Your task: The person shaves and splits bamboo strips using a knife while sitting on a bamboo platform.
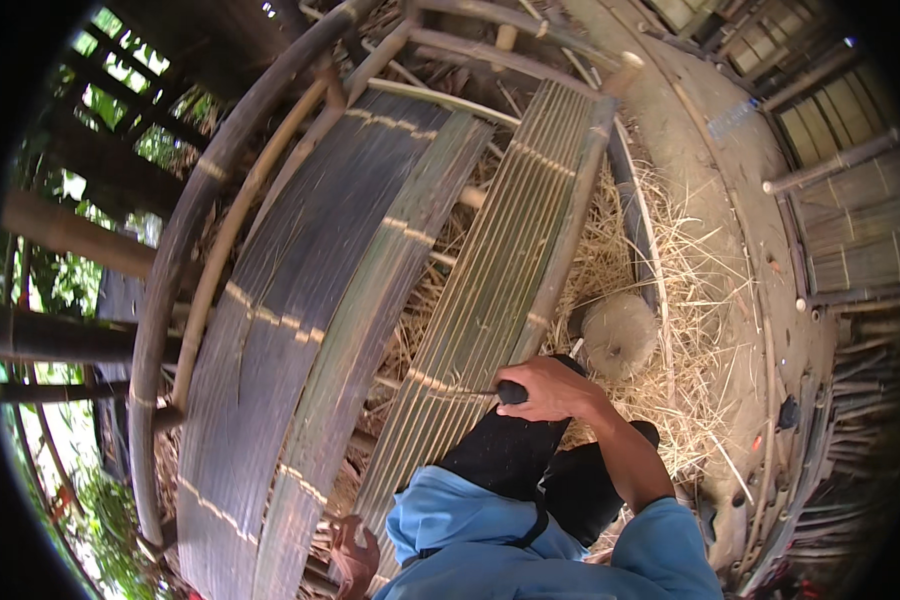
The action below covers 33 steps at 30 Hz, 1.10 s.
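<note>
While the right hand (pixel 552 389) grips a black-handled tool (pixel 513 392) over the slats (pixel 490 290) mid-frame, the left hand is out of view; the tool looks light and stiff, best held by its grip.

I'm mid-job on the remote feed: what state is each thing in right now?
Right hand: closed around the handle
Black handle: gripped, end facing left
Dark panel: flat, bound with pale ties
Slatted panel: tied, narrow gaps between slats
Straw: loose, scattered
Round block: free, amid straw
</note>
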Each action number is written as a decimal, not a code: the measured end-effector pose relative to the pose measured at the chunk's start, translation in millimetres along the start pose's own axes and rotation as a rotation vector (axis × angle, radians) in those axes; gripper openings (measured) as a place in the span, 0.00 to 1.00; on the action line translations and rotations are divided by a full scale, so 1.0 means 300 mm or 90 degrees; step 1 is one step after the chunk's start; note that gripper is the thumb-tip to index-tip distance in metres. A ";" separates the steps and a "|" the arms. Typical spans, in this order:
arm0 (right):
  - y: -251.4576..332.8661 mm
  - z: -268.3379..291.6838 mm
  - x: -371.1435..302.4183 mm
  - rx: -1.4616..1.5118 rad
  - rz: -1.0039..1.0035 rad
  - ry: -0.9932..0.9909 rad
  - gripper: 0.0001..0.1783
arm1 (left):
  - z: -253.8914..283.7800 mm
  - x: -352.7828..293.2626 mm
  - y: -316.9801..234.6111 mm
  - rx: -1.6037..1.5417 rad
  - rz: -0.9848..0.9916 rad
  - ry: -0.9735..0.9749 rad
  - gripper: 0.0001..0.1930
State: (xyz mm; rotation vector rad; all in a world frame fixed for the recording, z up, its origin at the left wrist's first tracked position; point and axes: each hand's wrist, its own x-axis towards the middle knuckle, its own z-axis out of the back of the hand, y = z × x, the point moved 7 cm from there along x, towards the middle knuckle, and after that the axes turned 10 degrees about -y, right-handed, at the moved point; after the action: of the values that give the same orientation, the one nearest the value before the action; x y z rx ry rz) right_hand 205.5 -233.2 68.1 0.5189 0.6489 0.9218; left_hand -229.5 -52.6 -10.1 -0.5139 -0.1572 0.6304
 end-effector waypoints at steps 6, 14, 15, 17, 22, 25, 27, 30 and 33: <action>-0.141 0.068 -0.133 0.163 -0.148 -0.266 0.21 | -0.054 0.616 -0.384 0.029 -0.240 -0.155 0.05; -0.218 0.071 -0.247 0.460 -0.271 -0.346 0.16 | -0.132 0.750 -0.280 0.233 -0.235 -0.061 0.13; -0.238 0.064 -0.257 0.459 -0.282 -0.347 0.16 | -0.134 0.749 -0.258 0.226 -0.210 -0.049 0.13; -0.269 0.058 -0.278 0.471 -0.286 -0.361 0.18 | -0.130 0.759 -0.257 0.234 -0.183 -0.033 0.13; -0.308 0.057 -0.320 0.515 -0.316 -0.371 0.19 | -0.029 0.784 -0.428 0.174 -0.289 -0.042 0.22; -0.334 0.064 -0.326 0.561 -0.299 -0.384 0.19 | 0.023 0.829 -0.491 0.071 -0.275 -0.030 0.26; -0.338 0.069 -0.354 0.625 -0.367 -0.386 0.18 | 0.072 0.884 -0.573 -0.019 -0.279 -0.024 0.24; -0.402 0.065 -0.413 0.662 -0.360 -0.503 0.22 | 0.118 0.996 -0.809 -0.160 -0.149 0.038 0.22; -0.361 0.133 -0.462 0.708 -0.269 -0.691 0.25 | 0.116 1.113 -1.019 -0.289 -0.098 0.184 0.22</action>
State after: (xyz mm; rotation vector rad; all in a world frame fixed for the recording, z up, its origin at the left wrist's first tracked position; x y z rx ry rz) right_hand 232.4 -411.4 64.0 1.6349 0.1715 -0.2796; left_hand 187.4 -48.7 169.7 -1.0142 -0.0641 0.3615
